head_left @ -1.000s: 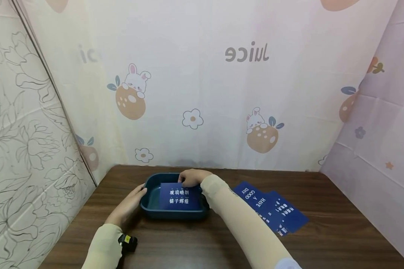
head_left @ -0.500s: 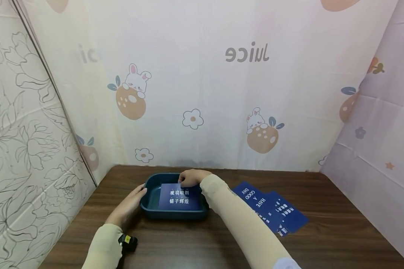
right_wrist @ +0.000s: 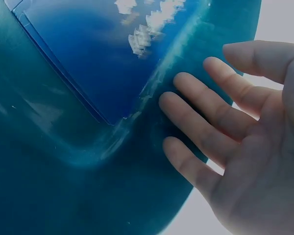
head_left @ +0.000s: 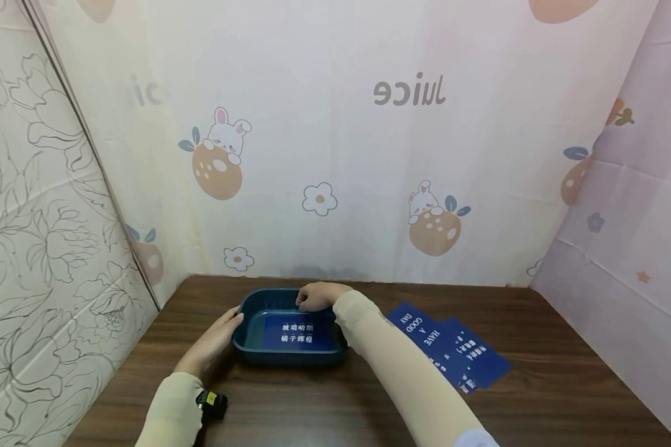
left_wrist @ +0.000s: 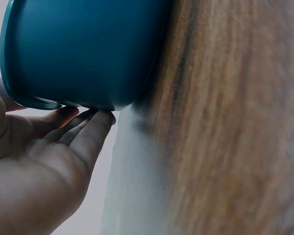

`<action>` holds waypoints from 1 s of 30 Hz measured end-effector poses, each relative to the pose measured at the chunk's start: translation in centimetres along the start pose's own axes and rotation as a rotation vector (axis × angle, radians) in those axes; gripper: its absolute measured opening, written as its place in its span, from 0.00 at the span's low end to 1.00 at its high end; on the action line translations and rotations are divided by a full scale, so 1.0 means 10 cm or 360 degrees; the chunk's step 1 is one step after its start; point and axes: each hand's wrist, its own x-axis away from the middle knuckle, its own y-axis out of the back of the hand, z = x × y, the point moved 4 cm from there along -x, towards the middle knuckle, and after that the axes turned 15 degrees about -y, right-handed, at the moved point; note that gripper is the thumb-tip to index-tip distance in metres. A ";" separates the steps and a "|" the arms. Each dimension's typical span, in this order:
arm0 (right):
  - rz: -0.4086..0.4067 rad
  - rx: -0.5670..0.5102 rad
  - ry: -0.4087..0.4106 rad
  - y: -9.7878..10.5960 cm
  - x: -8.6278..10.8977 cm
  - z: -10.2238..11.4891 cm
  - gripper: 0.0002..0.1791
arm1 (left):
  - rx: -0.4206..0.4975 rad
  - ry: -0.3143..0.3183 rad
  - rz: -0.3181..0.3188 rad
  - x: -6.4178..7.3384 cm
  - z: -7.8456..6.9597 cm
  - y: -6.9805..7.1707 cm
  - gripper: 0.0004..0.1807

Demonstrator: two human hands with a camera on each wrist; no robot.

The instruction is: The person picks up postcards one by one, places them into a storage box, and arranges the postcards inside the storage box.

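A dark teal tray with a raised rim stands on the table. Blue cards with white lettering lie inside it, and the right wrist view shows doubled edges, like a small stack. At the tray's left side my left hand holds it, thumb by the rim and fingers against the outer wall. Over the far right part of the tray, my right hand holds nothing. Its fingers are spread and apart from the cards in the right wrist view.
More blue cards with white lettering overlap on the brown wooden table, right of the tray and partly behind my right sleeve. A patterned curtain hangs behind the table.
The blue card that leaned up at my right fingers has dropped flat into the tray, released from the hand. Both hands stay in about the same place.
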 end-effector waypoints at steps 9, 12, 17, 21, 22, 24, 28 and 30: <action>0.0017 -0.0023 -0.0010 0.01 0.04 0.00 0.19 | -0.0016 -0.0018 -0.0013 0.00 -0.02 -0.01 0.34; 0.0015 -0.0006 -0.0005 0.03 0.07 0.01 0.19 | -0.0026 -0.0021 -0.0014 -0.01 -0.02 0.00 0.34; 0.0011 -0.0018 0.0014 0.05 0.14 0.01 0.19 | -0.0043 -0.0010 -0.0014 -0.01 -0.01 -0.01 0.34; 0.0016 -0.0026 0.0090 0.10 0.22 0.03 0.19 | -0.0048 0.0002 -0.0018 0.00 -0.01 -0.01 0.35; 0.0020 -0.0023 0.0115 0.11 0.24 0.04 0.20 | -0.0046 0.0003 -0.0018 0.00 -0.01 -0.01 0.35; 0.0027 -0.0011 0.0164 0.14 0.30 0.06 0.20 | -0.0038 0.0003 -0.0017 0.01 -0.01 -0.02 0.35; 0.0019 0.0034 0.0244 0.19 0.43 0.07 0.21 | -0.0013 0.0003 -0.0012 0.01 -0.03 -0.02 0.35; 0.0006 0.0059 0.0270 0.21 0.50 0.05 0.21 | -0.0010 0.0006 -0.0013 0.00 -0.03 -0.02 0.35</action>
